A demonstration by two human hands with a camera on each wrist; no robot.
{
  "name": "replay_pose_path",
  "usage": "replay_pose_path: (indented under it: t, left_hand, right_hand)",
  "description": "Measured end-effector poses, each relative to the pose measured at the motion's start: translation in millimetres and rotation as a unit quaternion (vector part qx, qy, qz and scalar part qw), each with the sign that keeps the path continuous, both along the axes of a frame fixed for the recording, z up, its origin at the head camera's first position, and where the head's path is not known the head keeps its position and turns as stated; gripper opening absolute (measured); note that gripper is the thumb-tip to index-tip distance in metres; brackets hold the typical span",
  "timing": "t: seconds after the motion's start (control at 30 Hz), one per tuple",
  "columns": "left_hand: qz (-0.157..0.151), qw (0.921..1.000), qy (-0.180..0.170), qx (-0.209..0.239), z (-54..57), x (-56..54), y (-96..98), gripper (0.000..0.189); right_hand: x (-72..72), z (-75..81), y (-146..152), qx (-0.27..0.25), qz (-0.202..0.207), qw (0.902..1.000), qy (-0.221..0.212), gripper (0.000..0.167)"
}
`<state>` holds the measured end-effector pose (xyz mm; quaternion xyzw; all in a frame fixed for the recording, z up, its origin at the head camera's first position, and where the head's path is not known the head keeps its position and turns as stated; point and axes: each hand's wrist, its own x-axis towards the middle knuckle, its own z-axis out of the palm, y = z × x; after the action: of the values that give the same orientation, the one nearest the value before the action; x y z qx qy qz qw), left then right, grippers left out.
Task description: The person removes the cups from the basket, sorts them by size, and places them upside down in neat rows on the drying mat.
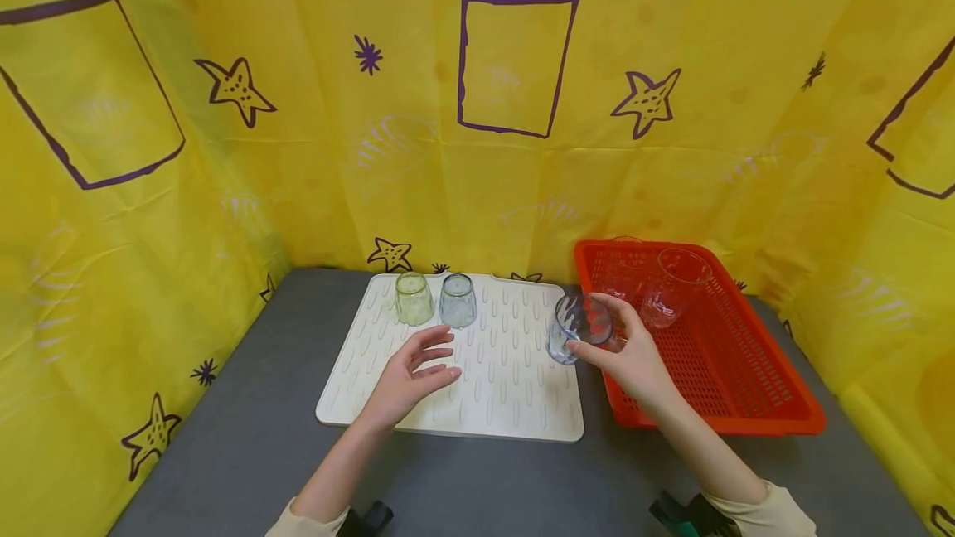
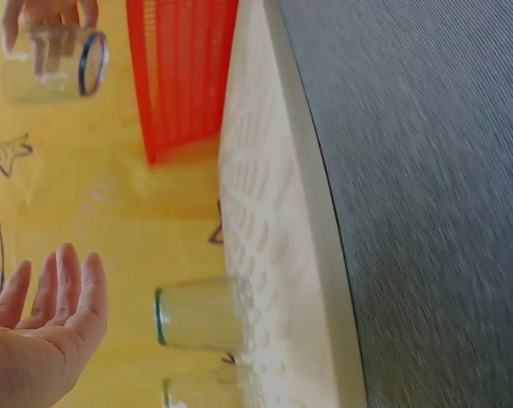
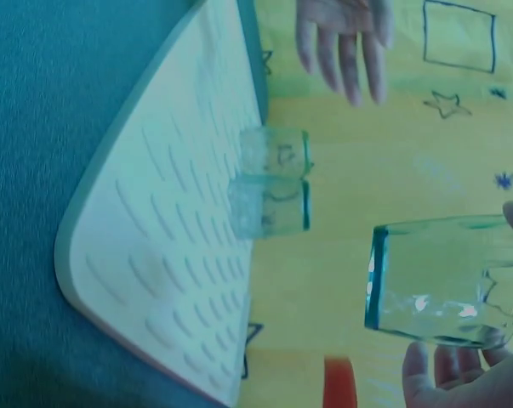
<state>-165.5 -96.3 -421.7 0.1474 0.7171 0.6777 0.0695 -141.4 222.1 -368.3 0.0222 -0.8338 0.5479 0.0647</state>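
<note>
My right hand holds a clear bluish drinking glass in the air, at the right edge of a white ridged mat. In the right wrist view, the fingers lie along one side of the held glass and the thumb on the other; its thick coloured end points down. My left hand is over the mat with its fingers spread, holding nothing. Just beyond it, a yellow-green glass and a blue-grey glass stand side by side on the mat, apparently bottom up.
A red plastic basket with slotted sides stands to the right of the mat. Inside are a tall clear glass and another glass partly behind my right hand. Yellow patterned cloth encloses the grey table.
</note>
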Motion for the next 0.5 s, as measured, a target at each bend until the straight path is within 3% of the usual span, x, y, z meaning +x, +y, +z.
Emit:
replay_pose_path:
  t: [0.5]
  left_hand:
    - [-0.071, 0.9966, 0.036, -0.025, 2.4, 1.8, 34.6, 0.067]
  right_hand:
    - [-1.3, -17.1, -30, 0.021, 0.09, 0.9954, 0.024, 0.077]
